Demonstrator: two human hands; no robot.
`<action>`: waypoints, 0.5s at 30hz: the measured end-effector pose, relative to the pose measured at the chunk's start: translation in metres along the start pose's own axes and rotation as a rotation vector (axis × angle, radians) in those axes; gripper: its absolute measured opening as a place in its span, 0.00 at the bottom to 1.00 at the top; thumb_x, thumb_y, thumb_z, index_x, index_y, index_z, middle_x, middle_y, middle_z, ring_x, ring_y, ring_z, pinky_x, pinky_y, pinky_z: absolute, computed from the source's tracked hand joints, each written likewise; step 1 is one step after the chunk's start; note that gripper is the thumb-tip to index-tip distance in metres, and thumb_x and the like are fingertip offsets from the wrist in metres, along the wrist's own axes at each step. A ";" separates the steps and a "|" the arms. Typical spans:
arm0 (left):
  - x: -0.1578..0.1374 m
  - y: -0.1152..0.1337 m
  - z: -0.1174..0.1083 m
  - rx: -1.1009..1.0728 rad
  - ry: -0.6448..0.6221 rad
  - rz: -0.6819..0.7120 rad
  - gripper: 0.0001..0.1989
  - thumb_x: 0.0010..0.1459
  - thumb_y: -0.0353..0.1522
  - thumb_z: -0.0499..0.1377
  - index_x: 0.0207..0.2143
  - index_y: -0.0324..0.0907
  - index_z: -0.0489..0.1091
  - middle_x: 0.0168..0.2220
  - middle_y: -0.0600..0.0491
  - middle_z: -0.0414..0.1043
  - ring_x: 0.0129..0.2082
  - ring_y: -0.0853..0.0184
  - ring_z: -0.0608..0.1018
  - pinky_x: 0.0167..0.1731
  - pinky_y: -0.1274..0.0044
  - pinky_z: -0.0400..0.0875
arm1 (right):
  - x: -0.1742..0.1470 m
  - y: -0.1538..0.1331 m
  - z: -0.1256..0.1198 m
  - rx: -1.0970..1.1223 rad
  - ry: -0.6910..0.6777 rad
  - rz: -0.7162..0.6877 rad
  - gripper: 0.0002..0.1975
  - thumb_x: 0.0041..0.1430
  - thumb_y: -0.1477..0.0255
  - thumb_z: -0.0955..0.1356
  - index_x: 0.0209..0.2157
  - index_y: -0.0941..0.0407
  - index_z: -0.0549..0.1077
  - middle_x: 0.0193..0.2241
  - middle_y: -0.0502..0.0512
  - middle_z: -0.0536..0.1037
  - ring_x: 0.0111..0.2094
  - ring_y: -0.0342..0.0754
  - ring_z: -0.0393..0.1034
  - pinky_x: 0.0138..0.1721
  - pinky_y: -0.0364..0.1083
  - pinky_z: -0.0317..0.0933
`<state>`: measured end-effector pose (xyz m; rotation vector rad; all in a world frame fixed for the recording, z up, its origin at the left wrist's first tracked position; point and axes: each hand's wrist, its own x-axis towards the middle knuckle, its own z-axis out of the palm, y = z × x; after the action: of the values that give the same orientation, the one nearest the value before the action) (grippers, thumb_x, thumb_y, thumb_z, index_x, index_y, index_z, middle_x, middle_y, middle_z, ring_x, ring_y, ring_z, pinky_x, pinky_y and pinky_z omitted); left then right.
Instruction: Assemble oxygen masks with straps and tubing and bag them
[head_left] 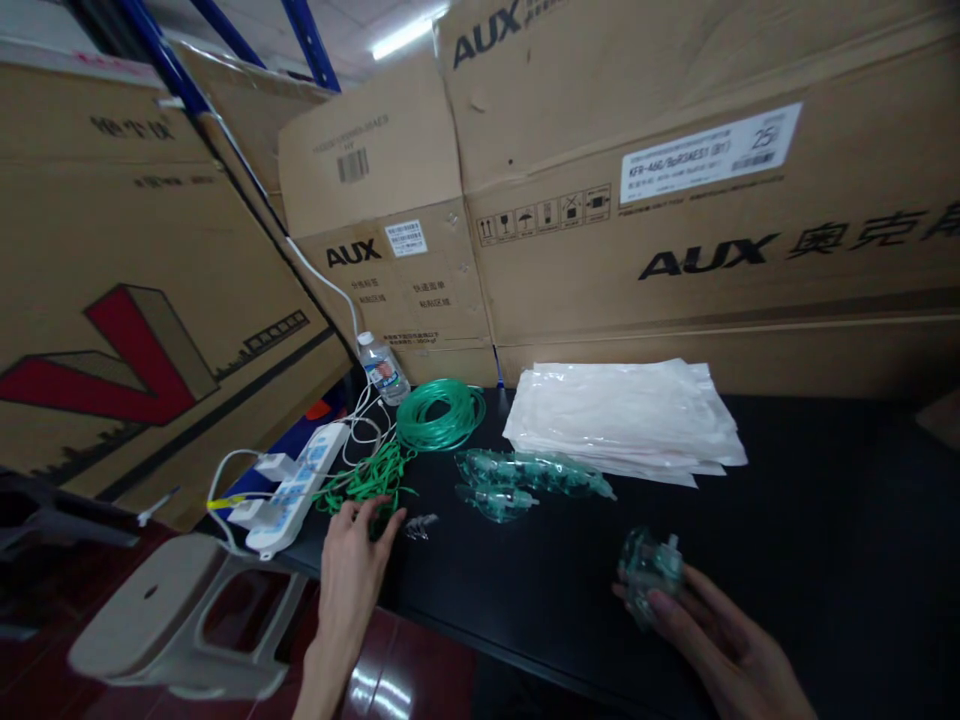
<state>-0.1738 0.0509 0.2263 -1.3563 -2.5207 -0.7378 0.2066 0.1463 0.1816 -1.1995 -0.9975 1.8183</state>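
My right hand [720, 640] grips a clear green plastic oxygen mask [646, 575] with a whitish connector, held over the right part of the black table. My left hand [360, 545] is at the near edge of a tangled heap of green elastic straps [367, 478]. Its thumb and fingers are curved and apart, and its fingertips partly hide the straps. Beside the left thumb lies a small pile of thin shiny strips [420, 526]. Several more green masks lie mid-table: a nested row [536, 472] and a single mask [496, 502] in front of it.
A coil of green tubing [439, 415] and a water bottle [384, 370] stand behind the straps. A white power strip [296, 490] with plugs and cables is at left. Plastic bags [622, 415] are stacked before large cardboard boxes [712, 230]. A stool [150, 610] stands below left.
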 end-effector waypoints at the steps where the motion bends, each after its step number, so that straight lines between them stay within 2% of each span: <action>1: 0.003 -0.003 0.001 -0.008 -0.016 0.014 0.21 0.63 0.50 0.55 0.39 0.45 0.79 0.37 0.46 0.74 0.41 0.50 0.77 0.43 0.63 0.72 | 0.000 0.000 0.000 0.001 -0.002 -0.005 0.38 0.50 0.51 0.78 0.58 0.56 0.75 0.50 0.64 0.83 0.56 0.63 0.75 0.61 0.53 0.63; 4: 0.012 -0.008 0.000 -0.034 -0.045 0.030 0.22 0.63 0.51 0.54 0.37 0.45 0.80 0.37 0.47 0.75 0.40 0.52 0.78 0.43 0.65 0.72 | -0.001 0.001 -0.001 0.011 -0.009 -0.009 0.38 0.49 0.51 0.78 0.57 0.57 0.75 0.50 0.65 0.83 0.55 0.64 0.75 0.61 0.54 0.64; 8: 0.028 -0.020 -0.015 -0.041 -0.045 0.036 0.27 0.63 0.53 0.53 0.47 0.44 0.79 0.41 0.45 0.77 0.43 0.51 0.78 0.45 0.64 0.72 | -0.002 0.005 -0.005 0.031 -0.014 -0.005 0.37 0.49 0.51 0.78 0.56 0.56 0.75 0.48 0.65 0.84 0.54 0.64 0.76 0.59 0.53 0.67; 10: 0.036 -0.027 -0.022 -0.032 -0.035 0.038 0.30 0.62 0.54 0.52 0.49 0.42 0.79 0.44 0.43 0.77 0.46 0.49 0.78 0.49 0.62 0.70 | -0.002 0.007 -0.007 0.047 -0.020 0.001 0.36 0.50 0.53 0.78 0.57 0.56 0.75 0.48 0.65 0.84 0.54 0.63 0.76 0.59 0.52 0.66; 15: 0.057 -0.036 -0.035 -0.041 -0.049 0.040 0.30 0.58 0.59 0.54 0.33 0.45 0.81 0.42 0.43 0.81 0.44 0.49 0.79 0.48 0.65 0.71 | -0.001 0.007 -0.008 0.062 -0.056 0.005 0.33 0.51 0.54 0.78 0.55 0.55 0.77 0.48 0.64 0.83 0.54 0.62 0.76 0.60 0.51 0.65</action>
<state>-0.2382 0.0582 0.2659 -1.4511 -2.5215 -0.7618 0.2131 0.1438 0.1735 -1.1203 -0.9623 1.8825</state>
